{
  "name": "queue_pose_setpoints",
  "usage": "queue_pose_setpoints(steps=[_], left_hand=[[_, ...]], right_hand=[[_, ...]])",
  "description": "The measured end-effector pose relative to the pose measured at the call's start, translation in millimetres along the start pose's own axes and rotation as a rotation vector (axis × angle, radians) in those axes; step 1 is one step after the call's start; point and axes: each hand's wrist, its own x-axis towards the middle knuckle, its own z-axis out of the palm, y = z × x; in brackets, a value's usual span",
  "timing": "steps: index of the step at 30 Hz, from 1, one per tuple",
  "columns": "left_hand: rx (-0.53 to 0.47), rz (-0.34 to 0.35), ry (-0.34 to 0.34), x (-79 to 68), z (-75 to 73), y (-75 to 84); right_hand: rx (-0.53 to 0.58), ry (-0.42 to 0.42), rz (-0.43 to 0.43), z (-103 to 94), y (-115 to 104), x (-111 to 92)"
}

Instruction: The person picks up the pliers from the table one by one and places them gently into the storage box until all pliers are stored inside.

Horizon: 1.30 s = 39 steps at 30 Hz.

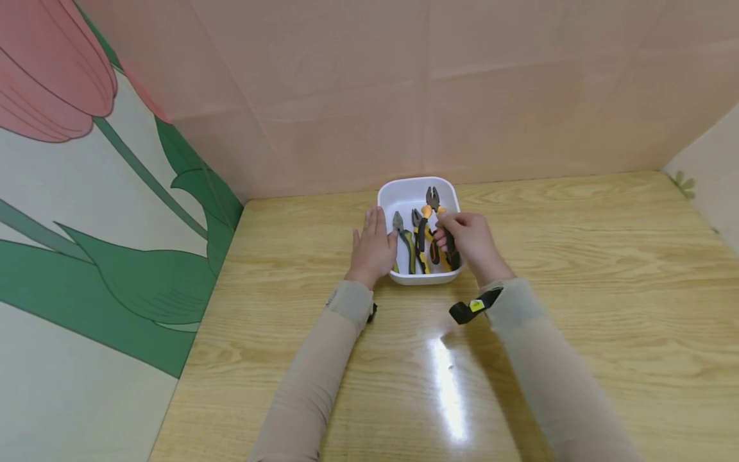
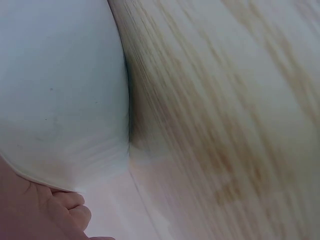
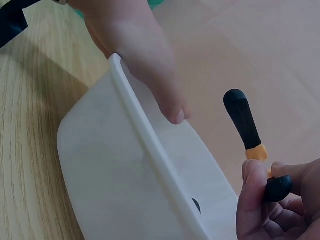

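A white plastic bin [image 1: 424, 280] holds several pliers. My right hand [image 1: 470, 240] grips orange-and-black combination pliers [image 1: 433, 197] by one handle, with their jaws pointing away from me above the bin. In the right wrist view, a second black handle [image 3: 242, 115] sticks up beyond the fingers. My left hand [image 1: 374, 247] holds the bin's left side, its thumb over the rim and its fingers extended along the outside. Green-and-yellow pliers [image 1: 408, 247] and yellow-and-black pliers [image 1: 417, 218] lie inside the bin; others are partly hidden by my right hand.
The bin stands on a wood-grain table [image 1: 577, 256] near its back edge, against a pinkish covering [image 1: 346, 115]. A wall with painted tulips [image 1: 133, 276] borders the left side. Light reflects off the tabletop in front of the bin.
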Motion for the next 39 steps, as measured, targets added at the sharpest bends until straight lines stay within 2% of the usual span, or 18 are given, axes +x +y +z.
queue_pose_setpoints(steps=[5, 12, 21, 27, 39], left_hand=[[0.003, -0.002, 0.002, 0.5, 0.3, -0.5], [0.019, -0.011, -0.008, 2.1, 1.6, -1.4], [0.009, -0.005, 0.003, 2.0, 3.7, -1.7], [0.007, 0.006, 0.015, 1.1, 1.8, -1.1], [0.001, -0.002, 0.006, 2.6, 1.6, -0.4]], right_hand=[[-0.039, 0.003, 0.021, 5.0, -0.9, 2.4], [-0.037, 0.010, -0.013, 13.8, 5.5, 9.0], [-0.090, 0.034, -0.024, 23.0, 14.0, 13.7], [-0.083, 0.038, -0.032, 25.5, 16.8, 14.5], [-0.265, 0.068, -0.008, 28.5, 16.1, 15.5]])
